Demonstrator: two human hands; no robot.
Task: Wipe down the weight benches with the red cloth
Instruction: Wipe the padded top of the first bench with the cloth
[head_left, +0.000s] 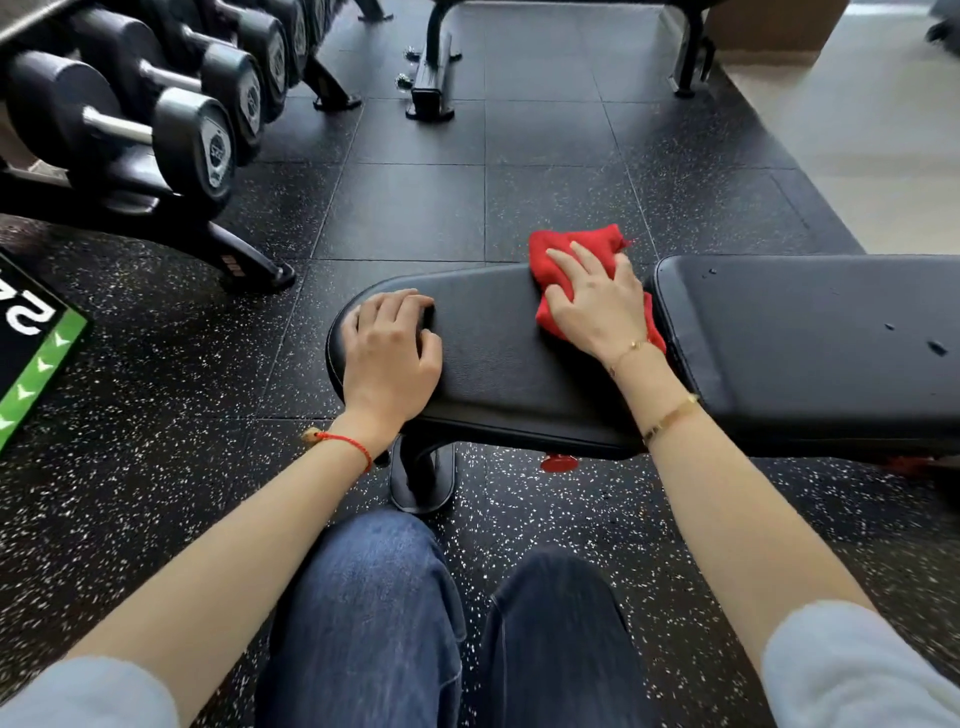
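Observation:
A black padded weight bench lies across the view, its seat pad (493, 353) in the middle and its long back pad (810, 338) to the right. The red cloth (566, 249) is crumpled on the far right part of the seat pad, near the gap between the pads. My right hand (597, 306) presses flat on the cloth with fingers spread. My left hand (389, 353) rests on the rounded left end of the seat pad, fingers curled, holding nothing.
A dumbbell rack (156, 124) stands at the far left, its foot (249, 265) reaching toward the bench. Another bench frame (434, 78) stands farther back. A black and green box (36, 343) sits at the left edge. My knees (374, 597) are under the bench front.

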